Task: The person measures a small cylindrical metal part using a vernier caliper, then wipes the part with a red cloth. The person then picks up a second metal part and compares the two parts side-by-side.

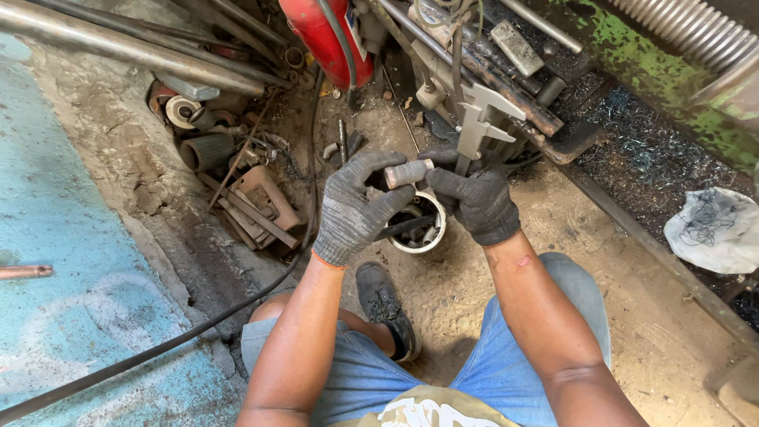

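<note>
Gloved hands hold a short metal rod and a caliper above the dirt floor.

Scrap metal pile [237, 190] lies at the floor's left edge. Left hand [356, 209], grey glove, fingers closed around one end of the short metal rod [408, 173]. Below it, a white tin [419, 225] stands on the dirt floor [648, 316]. Right hand [474, 202] grips the caliper [478, 119], touching the rod's other end. Crumpled white bag [715, 229] at far right.

— What are those gloves [356, 205] looking like?
— Grey knitted cloth, matt. The short cylinder [408, 172] is showing dull, rusty metal.
— And the caliper [477, 119]?
— Smooth grey metal, catching light. The floor [632, 308] is looking rough, dusty.
</note>
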